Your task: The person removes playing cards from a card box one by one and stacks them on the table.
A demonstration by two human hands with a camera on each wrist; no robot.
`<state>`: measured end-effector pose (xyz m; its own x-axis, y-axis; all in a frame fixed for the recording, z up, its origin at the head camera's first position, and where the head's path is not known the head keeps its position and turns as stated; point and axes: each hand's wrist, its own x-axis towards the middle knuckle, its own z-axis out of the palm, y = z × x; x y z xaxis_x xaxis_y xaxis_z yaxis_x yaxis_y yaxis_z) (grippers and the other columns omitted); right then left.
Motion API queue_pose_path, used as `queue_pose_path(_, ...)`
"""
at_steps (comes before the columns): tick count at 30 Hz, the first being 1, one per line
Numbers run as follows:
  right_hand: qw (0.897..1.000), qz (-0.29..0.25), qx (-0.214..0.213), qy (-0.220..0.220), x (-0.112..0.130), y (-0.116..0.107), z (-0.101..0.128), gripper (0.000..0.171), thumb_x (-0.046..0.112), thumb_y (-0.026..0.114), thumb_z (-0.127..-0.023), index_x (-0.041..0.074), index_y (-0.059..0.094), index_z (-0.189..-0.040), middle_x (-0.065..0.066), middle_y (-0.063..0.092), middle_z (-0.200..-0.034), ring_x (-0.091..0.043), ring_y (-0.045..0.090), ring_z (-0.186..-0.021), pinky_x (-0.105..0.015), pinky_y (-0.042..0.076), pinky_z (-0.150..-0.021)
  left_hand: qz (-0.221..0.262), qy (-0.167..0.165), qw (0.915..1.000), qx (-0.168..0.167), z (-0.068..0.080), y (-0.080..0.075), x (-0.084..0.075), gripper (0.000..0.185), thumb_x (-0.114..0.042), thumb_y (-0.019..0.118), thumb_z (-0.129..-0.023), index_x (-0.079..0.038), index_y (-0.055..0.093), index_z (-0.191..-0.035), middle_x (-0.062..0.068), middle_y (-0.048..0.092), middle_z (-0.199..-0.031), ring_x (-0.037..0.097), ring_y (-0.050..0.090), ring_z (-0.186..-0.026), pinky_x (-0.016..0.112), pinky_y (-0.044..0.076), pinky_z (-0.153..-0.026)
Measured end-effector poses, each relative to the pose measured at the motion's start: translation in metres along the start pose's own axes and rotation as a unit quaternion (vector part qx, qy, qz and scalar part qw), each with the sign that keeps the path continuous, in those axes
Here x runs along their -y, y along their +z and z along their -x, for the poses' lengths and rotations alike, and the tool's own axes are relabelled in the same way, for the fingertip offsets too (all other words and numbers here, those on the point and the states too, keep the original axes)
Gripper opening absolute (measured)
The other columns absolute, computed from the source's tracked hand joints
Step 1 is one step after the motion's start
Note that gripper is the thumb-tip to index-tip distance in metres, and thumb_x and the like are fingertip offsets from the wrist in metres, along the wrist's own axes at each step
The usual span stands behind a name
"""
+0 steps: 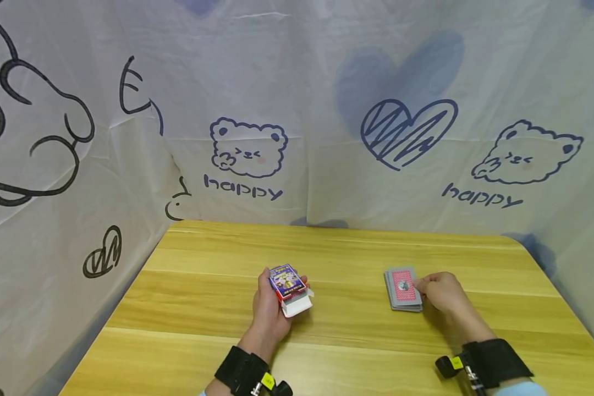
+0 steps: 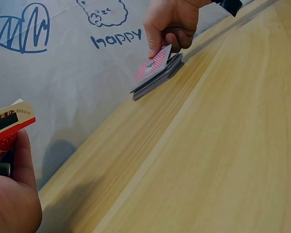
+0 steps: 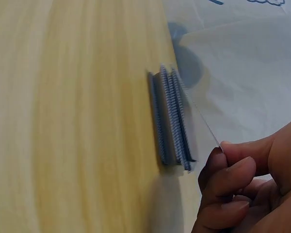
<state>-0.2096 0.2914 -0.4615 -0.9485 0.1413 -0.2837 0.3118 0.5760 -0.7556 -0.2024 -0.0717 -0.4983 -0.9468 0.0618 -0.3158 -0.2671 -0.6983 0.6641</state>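
My left hand (image 1: 269,311) holds a small playing card box (image 1: 288,281), purple and red, with its white end flap open toward me. In the left wrist view the box (image 2: 9,121) shows a red side and a cream flap above the thumb. A deck of cards (image 1: 404,291) with red-patterned, grey-bordered backs lies on the table at the right. My right hand (image 1: 443,294) pinches the edge of the top card between thumb and forefinger. Seen from the right wrist, that card (image 3: 203,119) is lifted at one edge, tilted off the uneven stack (image 3: 170,119).
Both hands are over a light wooden table (image 1: 346,330). A white cloth (image 1: 322,82) with bear, heart and "happy" drawings hangs behind it and along the left side. Black straps with small cameras are on both wrists.
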Motion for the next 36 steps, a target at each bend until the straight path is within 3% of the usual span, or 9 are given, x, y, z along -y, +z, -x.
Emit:
queue_pose_path(9, 0.994, 0.100, -0.040, -0.026, -0.003, 0.008, 0.000, 0.032, 0.024, 0.061, -0.103, -0.005, 0.069, -0.093, -0.011, 0.065, -0.085, -0.022, 0.054, -0.073, -0.031, 0.042, -0.059, 0.007, 0.000, 1.0000, 0.003, -0.001, 0.001, 0.000, 0.066, -0.055, 0.025, -0.113, -0.005, 0.034, -0.155, 0.025, 0.049, -0.151, 0.023, 0.073, -0.110, 0.044, 0.062, -0.096)
queue_pose_path(24, 0.986, 0.155, -0.052, -0.042, -0.004, 0.010, -0.001, 0.032, 0.029, 0.065, -0.100, 0.004, 0.066, -0.079, -0.004, 0.061, -0.073, -0.020, 0.051, -0.066, -0.030, 0.037, -0.057, 0.005, 0.002, 0.9999, 0.012, 0.000, 0.000, -0.001, 0.069, -0.057, 0.025, -0.112, -0.006, 0.031, -0.158, 0.026, 0.045, -0.153, 0.023, 0.072, -0.113, 0.043, 0.061, -0.099)
queue_pose_path(33, 0.987, 0.114, -0.082, -0.079, 0.016, 0.020, 0.011, 0.036, 0.027, 0.059, -0.104, 0.010, 0.053, -0.073, 0.002, 0.037, -0.061, -0.017, 0.036, -0.057, -0.030, 0.028, -0.054, -0.008, 0.003, 0.9998, 0.018, 0.000, 0.000, 0.000, 0.068, -0.056, 0.024, -0.113, -0.005, 0.030, -0.158, 0.027, 0.048, -0.152, 0.025, 0.072, -0.112, 0.044, 0.061, -0.098)
queue_pose_path(36, 0.988, 0.079, -0.079, -0.107, 0.031, 0.033, 0.021, 0.035, 0.027, 0.058, -0.106, 0.008, 0.057, -0.077, 0.002, 0.040, -0.058, -0.016, 0.034, -0.053, -0.029, 0.028, -0.050, -0.015, 0.001, 0.9995, 0.027, 0.000, 0.000, 0.001, 0.068, -0.058, 0.025, -0.112, -0.007, 0.030, -0.157, 0.026, 0.050, -0.150, 0.025, 0.072, -0.111, 0.044, 0.061, -0.097)
